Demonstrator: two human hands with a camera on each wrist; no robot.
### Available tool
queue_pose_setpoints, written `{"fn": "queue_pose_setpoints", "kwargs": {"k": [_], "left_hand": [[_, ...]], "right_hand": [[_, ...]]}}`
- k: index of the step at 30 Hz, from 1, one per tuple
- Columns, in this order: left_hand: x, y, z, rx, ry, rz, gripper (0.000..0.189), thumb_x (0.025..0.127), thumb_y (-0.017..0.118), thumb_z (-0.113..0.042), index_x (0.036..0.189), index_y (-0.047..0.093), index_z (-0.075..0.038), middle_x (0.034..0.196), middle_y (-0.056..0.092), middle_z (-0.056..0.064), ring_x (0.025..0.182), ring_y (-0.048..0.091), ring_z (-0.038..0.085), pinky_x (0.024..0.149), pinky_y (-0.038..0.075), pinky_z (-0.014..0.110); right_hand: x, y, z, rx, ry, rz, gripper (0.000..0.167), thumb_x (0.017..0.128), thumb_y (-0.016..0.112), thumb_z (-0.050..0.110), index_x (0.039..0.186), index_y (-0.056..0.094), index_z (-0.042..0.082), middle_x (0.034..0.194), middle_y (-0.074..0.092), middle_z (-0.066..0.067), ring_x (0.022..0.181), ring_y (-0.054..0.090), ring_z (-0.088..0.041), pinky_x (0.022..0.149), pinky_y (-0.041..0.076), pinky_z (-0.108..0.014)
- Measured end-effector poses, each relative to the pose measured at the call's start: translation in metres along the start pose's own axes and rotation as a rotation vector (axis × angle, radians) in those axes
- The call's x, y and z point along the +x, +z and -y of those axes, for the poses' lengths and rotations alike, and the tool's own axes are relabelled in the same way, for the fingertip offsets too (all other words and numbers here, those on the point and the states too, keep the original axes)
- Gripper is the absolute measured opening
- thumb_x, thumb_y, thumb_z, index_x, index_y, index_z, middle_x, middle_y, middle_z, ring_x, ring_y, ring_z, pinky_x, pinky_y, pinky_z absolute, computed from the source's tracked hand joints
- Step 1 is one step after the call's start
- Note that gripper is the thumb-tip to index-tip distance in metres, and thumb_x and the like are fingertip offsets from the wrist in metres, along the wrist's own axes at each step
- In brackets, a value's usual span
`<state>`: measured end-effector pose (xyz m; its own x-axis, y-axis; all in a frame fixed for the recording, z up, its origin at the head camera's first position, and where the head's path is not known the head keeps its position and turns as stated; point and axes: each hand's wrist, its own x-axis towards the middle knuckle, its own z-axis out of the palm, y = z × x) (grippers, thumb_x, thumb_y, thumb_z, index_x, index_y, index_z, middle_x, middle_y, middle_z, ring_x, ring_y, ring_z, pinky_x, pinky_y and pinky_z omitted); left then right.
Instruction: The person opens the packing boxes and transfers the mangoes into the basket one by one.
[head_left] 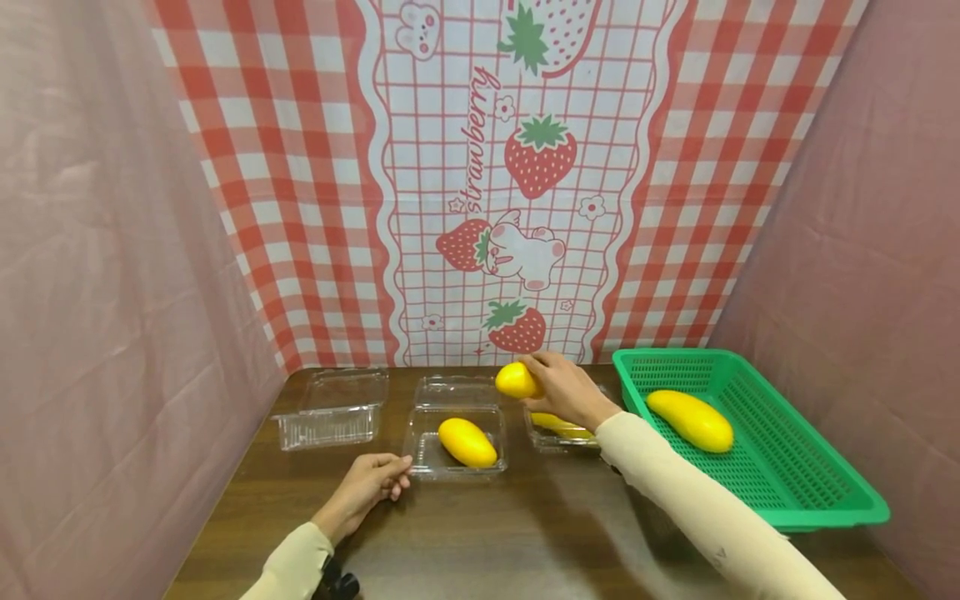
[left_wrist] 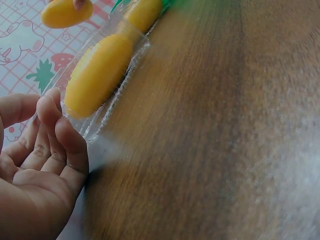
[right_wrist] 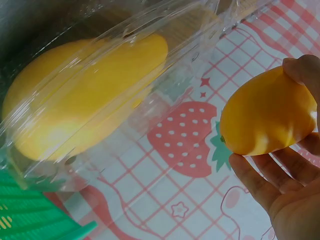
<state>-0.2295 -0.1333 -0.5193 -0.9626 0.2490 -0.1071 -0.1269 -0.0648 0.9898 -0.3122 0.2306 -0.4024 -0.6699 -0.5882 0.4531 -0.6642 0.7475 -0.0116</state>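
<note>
In the head view my right hand (head_left: pixel 566 390) grips a yellow mango (head_left: pixel 517 380) above the table, near the back wall. The right wrist view shows that mango (right_wrist: pixel 267 112) between thumb and fingers. My left hand (head_left: pixel 369 487) pinches the front left corner of the middle clear plastic container (head_left: pixel 423 468), its lid folded back. Inside lies another mango (head_left: pixel 468 442). Partly hidden below my right forearm, a right-hand clear container (head_left: pixel 543 442) holds a longer yellow mango (right_wrist: pixel 85 100). The left wrist view shows my left fingertips at the middle container's edge.
An open clear container (head_left: pixel 327 427) stands at the table's back left. On the right is a green basket (head_left: pixel 817 508) with a long yellow mango (head_left: pixel 692 421) in it. A strawberry-print cloth (head_left: pixel 517 167) hangs behind the table, with pink cloths at both sides.
</note>
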Motion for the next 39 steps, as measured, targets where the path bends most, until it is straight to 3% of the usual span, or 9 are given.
{"fn": "queue_pose_setpoints", "kwargs": {"k": [10,23,39], "left_hand": [[-0.001,0.0,-0.001,0.01,0.003,-0.008,0.032,0.102,0.066,-0.018,0.103,0.066,0.014,0.078,0.066,0.004,0.065,0.054,0.008,0.06,0.049,0.021],[-0.002,-0.001,0.0,0.011,0.0,-0.002,0.033,0.101,0.068,-0.021,0.103,0.066,0.013,0.079,0.067,0.004,0.065,0.055,0.009,0.061,0.05,0.022],[0.0,0.0,0.0,0.013,-0.003,0.009,0.034,0.102,0.067,-0.02,0.103,0.066,0.013,0.079,0.067,0.004,0.065,0.055,0.009,0.061,0.05,0.022]], "right_hand": [[-0.012,-0.01,-0.011,0.009,0.098,0.034,0.073,0.082,0.089,0.03,0.142,0.058,0.004,0.126,0.062,-0.018,0.113,0.061,-0.034,0.093,0.055,-0.049],[-0.03,-0.022,-0.035,-0.064,0.103,-0.01,0.068,0.081,0.088,0.034,0.135,0.062,0.001,0.119,0.065,-0.019,0.104,0.06,-0.033,0.084,0.056,-0.048],[-0.057,-0.047,-0.055,-0.07,0.269,0.04,0.076,0.083,0.086,0.042,0.143,0.058,0.003,0.126,0.062,-0.024,0.107,0.059,-0.039,0.078,0.055,-0.054]]}}
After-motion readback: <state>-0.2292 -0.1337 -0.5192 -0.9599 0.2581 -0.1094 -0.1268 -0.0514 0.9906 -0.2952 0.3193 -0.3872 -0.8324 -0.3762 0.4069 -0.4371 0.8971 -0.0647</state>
